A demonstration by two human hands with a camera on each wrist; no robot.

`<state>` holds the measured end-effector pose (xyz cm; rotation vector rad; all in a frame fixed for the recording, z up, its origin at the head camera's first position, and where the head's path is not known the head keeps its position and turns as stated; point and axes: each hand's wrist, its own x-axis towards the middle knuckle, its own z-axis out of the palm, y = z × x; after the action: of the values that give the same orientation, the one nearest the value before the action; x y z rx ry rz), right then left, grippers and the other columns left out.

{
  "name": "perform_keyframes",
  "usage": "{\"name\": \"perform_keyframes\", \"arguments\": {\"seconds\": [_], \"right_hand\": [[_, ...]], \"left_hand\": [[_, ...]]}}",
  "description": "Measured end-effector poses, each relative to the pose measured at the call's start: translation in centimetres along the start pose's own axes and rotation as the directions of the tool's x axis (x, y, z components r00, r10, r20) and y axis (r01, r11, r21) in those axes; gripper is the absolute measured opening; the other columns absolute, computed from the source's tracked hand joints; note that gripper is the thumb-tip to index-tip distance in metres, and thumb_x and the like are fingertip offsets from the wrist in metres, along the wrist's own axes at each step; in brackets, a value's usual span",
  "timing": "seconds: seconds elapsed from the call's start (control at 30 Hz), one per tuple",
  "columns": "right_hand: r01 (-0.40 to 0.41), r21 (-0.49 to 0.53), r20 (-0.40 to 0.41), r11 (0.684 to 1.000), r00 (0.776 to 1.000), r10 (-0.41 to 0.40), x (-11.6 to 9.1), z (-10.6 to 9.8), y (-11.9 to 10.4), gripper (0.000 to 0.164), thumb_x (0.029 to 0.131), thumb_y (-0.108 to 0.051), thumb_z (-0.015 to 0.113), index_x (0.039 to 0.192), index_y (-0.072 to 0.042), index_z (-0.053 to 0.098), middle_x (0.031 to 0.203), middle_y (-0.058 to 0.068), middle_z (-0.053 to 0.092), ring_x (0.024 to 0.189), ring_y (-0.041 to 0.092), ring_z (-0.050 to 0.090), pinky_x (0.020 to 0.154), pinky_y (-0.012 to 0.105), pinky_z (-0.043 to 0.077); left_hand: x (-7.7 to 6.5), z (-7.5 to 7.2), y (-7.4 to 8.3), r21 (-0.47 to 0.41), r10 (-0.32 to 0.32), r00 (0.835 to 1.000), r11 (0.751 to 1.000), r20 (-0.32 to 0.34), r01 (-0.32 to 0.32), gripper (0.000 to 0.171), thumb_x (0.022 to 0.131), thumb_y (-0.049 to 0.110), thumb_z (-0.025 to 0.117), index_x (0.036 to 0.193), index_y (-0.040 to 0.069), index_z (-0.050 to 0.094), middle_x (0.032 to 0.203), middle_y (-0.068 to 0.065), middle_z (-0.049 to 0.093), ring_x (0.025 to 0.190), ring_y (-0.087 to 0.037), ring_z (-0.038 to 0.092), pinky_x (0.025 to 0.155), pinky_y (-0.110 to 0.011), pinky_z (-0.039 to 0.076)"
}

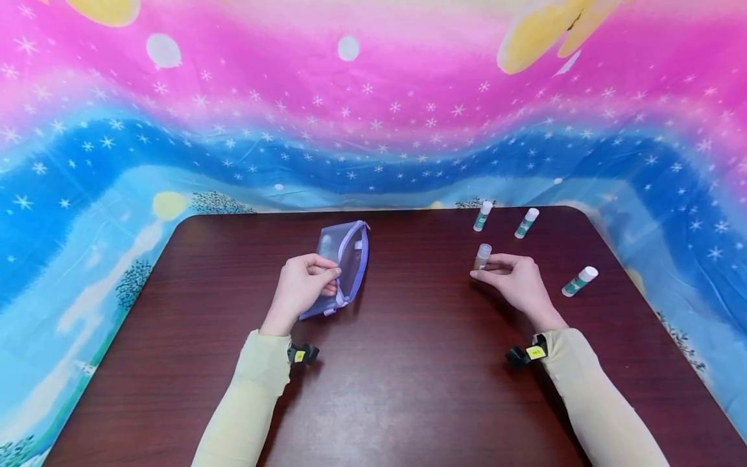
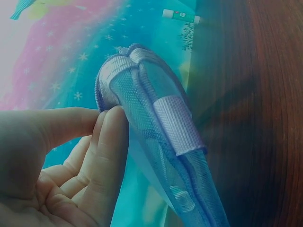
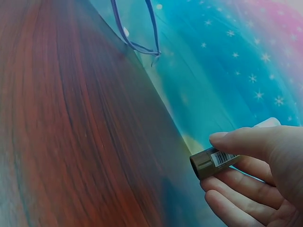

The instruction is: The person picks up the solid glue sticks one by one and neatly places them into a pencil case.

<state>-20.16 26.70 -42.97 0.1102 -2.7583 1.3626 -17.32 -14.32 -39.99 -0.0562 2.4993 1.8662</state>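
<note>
A dark red, wood-grained table (image 1: 373, 389) is backed and flanked by a pink-and-blue cloth (image 1: 379, 97) patterned with white snowflakes. Left of the table's middle, the edge of an unzipped purple mesh pouch (image 1: 352, 259) is pinched by the closed left grip (image 1: 302, 282). Rightward, a pale-capped tube (image 1: 482, 252) is pinched by the closed right grip (image 1: 516, 279), near three green-labelled tubes (image 1: 526, 223).

The right hand (image 1: 516, 279) is covering part of the held tube (image 1: 482, 255); the left-wrist view's bottom edge is cutting off the pouch (image 2: 161, 142). The green labels (image 1: 526, 225) are appearing too small to read.
</note>
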Motion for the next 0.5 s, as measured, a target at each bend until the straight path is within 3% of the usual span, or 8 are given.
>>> {"name": "perform_keyframes", "arguments": {"seconds": [0.5], "right_hand": [[0.020,0.047,0.045,0.999,0.999,-0.023,0.8,1.5,-1.5,0.042,0.085,-0.030,0.086,0.116,-0.004,0.075,0.101,0.013,0.075,0.087,0.019,0.074,0.074,0.014,0.055]], "left_hand": [[0.0,0.2,-0.5,-0.009,0.008,1.000,1.000,0.001,-0.008,0.013,0.092,0.006,0.077,0.101,-0.002,0.074,0.079,-0.013,0.073,0.063,-0.023,0.072,0.062,-0.033,0.063]]}}
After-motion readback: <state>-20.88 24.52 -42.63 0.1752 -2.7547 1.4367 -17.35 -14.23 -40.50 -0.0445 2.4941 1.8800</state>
